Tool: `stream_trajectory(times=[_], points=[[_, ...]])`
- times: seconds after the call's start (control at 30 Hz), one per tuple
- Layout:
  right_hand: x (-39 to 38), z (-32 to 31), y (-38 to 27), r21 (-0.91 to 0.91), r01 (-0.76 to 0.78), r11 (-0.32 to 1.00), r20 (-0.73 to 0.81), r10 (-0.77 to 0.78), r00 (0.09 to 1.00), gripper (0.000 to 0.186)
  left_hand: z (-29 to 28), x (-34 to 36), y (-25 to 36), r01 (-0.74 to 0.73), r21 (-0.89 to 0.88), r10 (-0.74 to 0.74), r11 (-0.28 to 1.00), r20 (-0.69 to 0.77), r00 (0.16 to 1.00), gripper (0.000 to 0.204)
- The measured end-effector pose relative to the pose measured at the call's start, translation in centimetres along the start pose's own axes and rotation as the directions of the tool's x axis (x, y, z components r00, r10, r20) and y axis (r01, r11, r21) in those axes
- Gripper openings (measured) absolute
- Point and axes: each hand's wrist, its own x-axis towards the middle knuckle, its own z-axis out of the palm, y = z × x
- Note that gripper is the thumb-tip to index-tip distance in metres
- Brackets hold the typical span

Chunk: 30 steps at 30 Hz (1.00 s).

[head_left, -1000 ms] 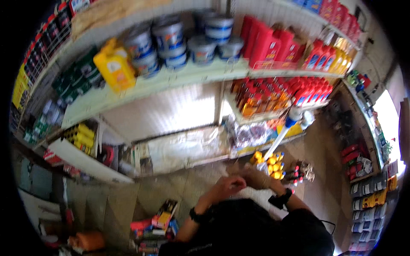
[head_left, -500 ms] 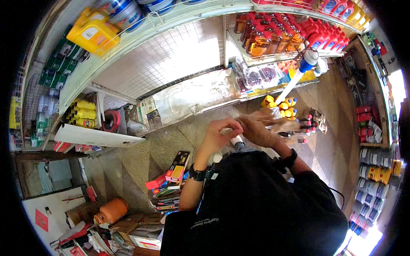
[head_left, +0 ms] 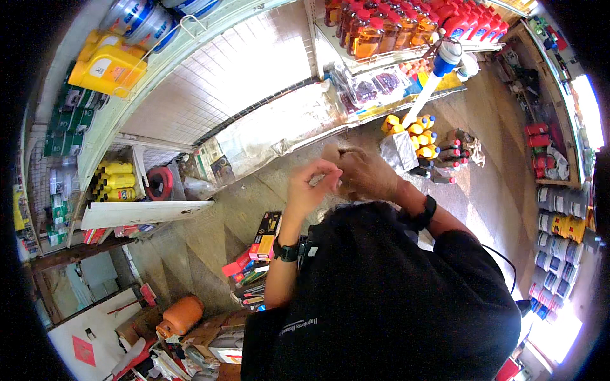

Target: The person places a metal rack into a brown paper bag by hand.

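My left hand is raised in front of my chest, its thumb and fingers curled together in a pinch. Whatever lies between its fingertips, if anything, is too small to make out. My right hand is close beside it at the fingertips, bent inward and smeared by motion, so its fingers do not show clearly. Beyond the right hand, a pale grey box-like package stands on the floor next to several yellow bottles. Dark bottles with red caps lie or stand just right of them.
A shelf ahead carries amber bottles and red bottles. A white pole with a blue collar leans near it. At my left are a white panel, flat boxes on the floor and an orange gas cylinder.
My right hand has drawn in to the left, nearer my left hand. The whole view has shifted, so the shelves and floor bottles sit higher and further left.
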Motion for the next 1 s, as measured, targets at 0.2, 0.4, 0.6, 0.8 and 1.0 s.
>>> stream_trajectory(times=[0.2,0.4,0.6,0.8,1.0], points=[[1.0,-0.9,0.4,-0.290,-0.019,0.957,-0.161,-0.029,0.986,0.022,0.1,0.6,1.6,0.079,0.050,-0.081,0.996,0.035,0.996,0.005],[0.5,-0.4,1.4,-0.265,-0.061,0.962,-0.097,0.036,0.995,0.018,-0.3,0.4,1.5,0.077,0.135,-0.083,0.988,0.035,0.996,0.008],[-4.4,-4.3,9.1,-0.470,-0.592,0.654,-0.507,0.349,0.788,0.023,-11.6,-2.6,-1.5,0.038,0.173,0.087,0.984,-0.661,0.746,0.018],[-5.8,-3.8,9.5,0.001,-0.646,0.763,-0.366,0.601,0.710,0.024,-18.9,-6.2,-2.7,-0.014,0.092,0.091,0.996,-0.923,0.373,0.025],[-8.2,-0.4,11.2,0.427,-0.278,0.860,-0.555,0.492,0.670,0.026,-21.0,-10.5,-4.0,0.164,0.172,0.086,0.971,-0.898,0.431,0.015]])
